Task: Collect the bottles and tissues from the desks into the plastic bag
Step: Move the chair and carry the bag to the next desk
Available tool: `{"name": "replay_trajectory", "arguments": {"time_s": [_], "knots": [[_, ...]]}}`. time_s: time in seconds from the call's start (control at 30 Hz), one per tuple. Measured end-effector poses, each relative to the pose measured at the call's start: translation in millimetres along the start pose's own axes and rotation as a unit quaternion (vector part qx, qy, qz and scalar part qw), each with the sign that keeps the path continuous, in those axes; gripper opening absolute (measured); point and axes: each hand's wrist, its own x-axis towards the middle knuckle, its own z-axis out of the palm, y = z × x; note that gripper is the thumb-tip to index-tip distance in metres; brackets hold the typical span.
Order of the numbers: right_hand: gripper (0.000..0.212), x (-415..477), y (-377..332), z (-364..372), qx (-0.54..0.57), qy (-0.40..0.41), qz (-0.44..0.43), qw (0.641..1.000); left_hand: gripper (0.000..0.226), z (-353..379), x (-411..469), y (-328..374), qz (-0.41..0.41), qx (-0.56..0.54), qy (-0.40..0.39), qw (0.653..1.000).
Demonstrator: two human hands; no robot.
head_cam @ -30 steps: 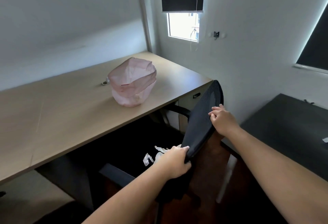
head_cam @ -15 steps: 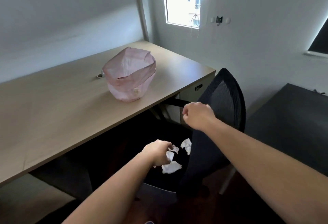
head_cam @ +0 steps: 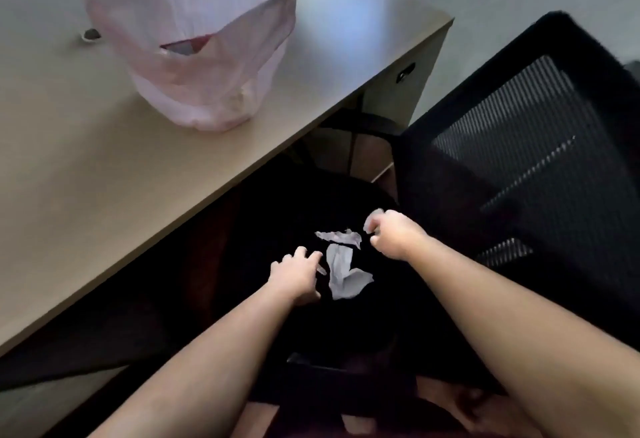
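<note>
Grip, right hand (head_cam: 391, 233): fingers curled in, thumb and fingertips pinching a small tissue scrap (head_cam: 372, 220). The scrap is blurred, so I log only that it is pale and sits at the fingertips.

Grip, left hand (head_cam: 298, 274): fingers spread and loosely extended, holding nothing that I can see. The fingertips lie on the chair seat (head_cam: 349, 319) just beside the long tissue (head_cam: 345, 278). A sliver of white shows at one fingertip; I cannot tell whether that is contact.

Item 1, long tissue: crumpled, white, lying on the dark seat between my two hands.

Item 2, flat tissue (head_cam: 340, 237): a smaller torn piece, on the seat just beyond the long one and near the right hand.

Item 3, plastic bag (head_cam: 194, 42): pale pink, translucent, standing upright with its mouth open on the desk (head_cam: 86, 160), well apart from both hands. Something pale shows through its lower wall; I cannot identify it.

Item 4, desk: light wood top, its front edge running diagonally above the seat. A small round object (head_cam: 90, 34) lies on it to the left of the bag.

Item 5, mesh backrest (head_cam: 519, 146): black, to the right of the seat.

Item 6, drawer lock (head_cam: 402, 75): on the desk's side unit, under the corner.
</note>
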Motion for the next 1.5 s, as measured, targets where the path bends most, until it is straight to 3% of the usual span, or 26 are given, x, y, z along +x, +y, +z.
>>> {"name": "replay_trajectory", "arguments": {"time_s": [0.13,0.27,0.37,0.47,0.57,0.67,0.73,0.8,0.97,1.3,1.4,1.5], "knots": [[0.056,49,14,57,0.007,-0.049,0.029,0.998,0.104,34,49,-9,-0.030,-0.053,-0.070,0.996],[0.080,108,35,95,0.092,-0.002,0.102,0.991,0.118,71,96,0,-0.036,-0.081,-0.094,0.992],[0.098,145,46,115,0.234,0.014,0.201,0.951,0.110,101,119,14,-0.019,-0.059,-0.050,0.997],[0.104,169,48,133,0.322,0.014,0.222,0.920,0.092,126,126,26,0.046,-0.021,0.031,0.998],[0.086,175,38,151,0.222,0.052,0.177,0.957,0.055,140,127,30,0.101,-0.057,0.060,0.991],[0.037,176,27,160,0.180,0.135,0.078,0.971,0.027,141,127,24,0.132,-0.096,0.078,0.983],[0.019,177,26,157,0.152,0.121,0.072,0.978,0.019,139,129,17,0.135,-0.112,0.074,0.982],[0.019,175,25,147,0.145,0.100,0.084,0.981,0.016,131,127,8,0.109,-0.135,0.072,0.982],[0.010,149,17,100,0.253,0.109,0.098,0.956,0.018,94,100,-5,0.037,-0.183,0.104,0.977],[0.011,75,-53,-75,0.260,0.233,-0.038,0.936,0.023,-99,8,-26,-0.023,-0.109,0.213,0.971],[0.009,53,-89,-144,0.273,0.292,-0.094,0.912,0.029,-169,-17,-40,-0.036,-0.137,0.294,0.945],[0.009,30,-123,-199,0.277,0.354,-0.159,0.879,0.028,-227,-44,-55,-0.015,-0.211,0.421,0.882]]}}
